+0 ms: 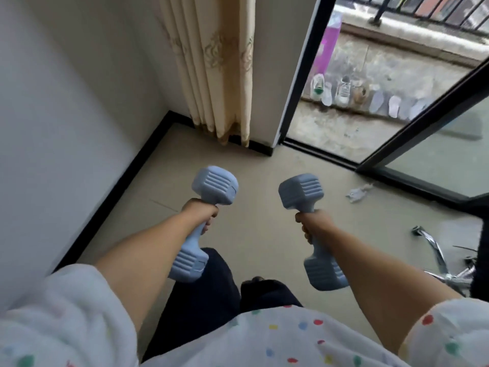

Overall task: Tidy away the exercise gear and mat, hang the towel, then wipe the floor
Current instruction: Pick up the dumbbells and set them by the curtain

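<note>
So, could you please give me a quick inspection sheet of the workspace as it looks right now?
Surface: beige tiled floor, bare in the corner ahead.
Job's things: two blue dumbbells, left dumbbell and right dumbbell, both held off the floor; mat and towel not seen.
Clutter: crumpled scrap on the floor near the door track.
Grips: left hand and right hand each closed round a dumbbell handle.
Cables: nothing seen.
Surroundings: white wall, curtain, open sliding door, shoes on the balcony, chrome chair base at the right.
</note>
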A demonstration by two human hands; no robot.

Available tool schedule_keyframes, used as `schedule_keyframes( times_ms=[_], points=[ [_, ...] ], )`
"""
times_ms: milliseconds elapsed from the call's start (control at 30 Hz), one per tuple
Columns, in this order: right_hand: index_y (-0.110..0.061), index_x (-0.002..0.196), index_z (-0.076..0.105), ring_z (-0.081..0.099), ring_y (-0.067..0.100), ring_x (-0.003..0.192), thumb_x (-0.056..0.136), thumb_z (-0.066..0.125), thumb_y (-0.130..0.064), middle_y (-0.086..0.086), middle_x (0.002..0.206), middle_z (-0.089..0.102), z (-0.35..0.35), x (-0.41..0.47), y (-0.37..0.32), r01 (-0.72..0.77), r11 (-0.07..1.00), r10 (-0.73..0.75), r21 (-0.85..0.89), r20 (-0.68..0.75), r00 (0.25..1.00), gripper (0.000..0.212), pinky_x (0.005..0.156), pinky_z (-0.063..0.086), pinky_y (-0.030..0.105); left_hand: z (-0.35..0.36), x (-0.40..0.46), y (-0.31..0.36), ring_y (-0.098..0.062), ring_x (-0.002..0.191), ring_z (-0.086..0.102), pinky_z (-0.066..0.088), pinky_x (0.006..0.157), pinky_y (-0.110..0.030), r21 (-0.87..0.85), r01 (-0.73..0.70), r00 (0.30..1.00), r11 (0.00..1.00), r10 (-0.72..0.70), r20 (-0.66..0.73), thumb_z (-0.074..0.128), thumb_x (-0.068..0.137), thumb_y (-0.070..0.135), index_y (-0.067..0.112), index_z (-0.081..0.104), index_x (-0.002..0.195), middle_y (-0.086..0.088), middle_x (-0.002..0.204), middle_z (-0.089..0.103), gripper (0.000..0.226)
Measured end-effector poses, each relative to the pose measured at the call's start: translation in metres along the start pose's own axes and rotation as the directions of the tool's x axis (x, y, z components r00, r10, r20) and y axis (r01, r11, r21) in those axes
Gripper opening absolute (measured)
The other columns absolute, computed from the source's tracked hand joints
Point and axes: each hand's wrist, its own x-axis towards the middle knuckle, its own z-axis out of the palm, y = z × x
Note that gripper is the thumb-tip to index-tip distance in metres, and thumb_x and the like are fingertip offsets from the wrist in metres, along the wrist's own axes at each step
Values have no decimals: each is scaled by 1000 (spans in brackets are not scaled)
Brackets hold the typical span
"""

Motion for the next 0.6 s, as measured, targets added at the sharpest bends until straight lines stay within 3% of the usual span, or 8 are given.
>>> schedule_keyframes(
  times_ms=[200,367,600],
  points=[
    [-10,71,43,34,18,46,81,52,-5,7,56,40,26,101,-95,-62,997,65,53,-50,997,13,46,28,22,-37,137,105,-18,44,37,36,47,-23,53,31,999,998,-33,38,53,72,8,10,55,73,-4,51,42,4],
    [-9,73,45,36,19,48,81,52,-5,7,57,41,54,176,-168,-153,967,170,203,-70,983,11,47,30,25,-68,232,188,-18,47,38,36,49,-25,135,67,991,989,-82,105,52,80,13,12,52,69,-5,54,42,11],
    [-11,59,48,43,22,47,77,56,-10,10,50,47,102,290,-209,-252,921,269,296,-18,963,20,57,37,35,-52,360,229,-20,49,45,41,51,-25,287,125,981,950,-162,110,56,80,10,9,57,76,-7,56,50,4]
  ],
)
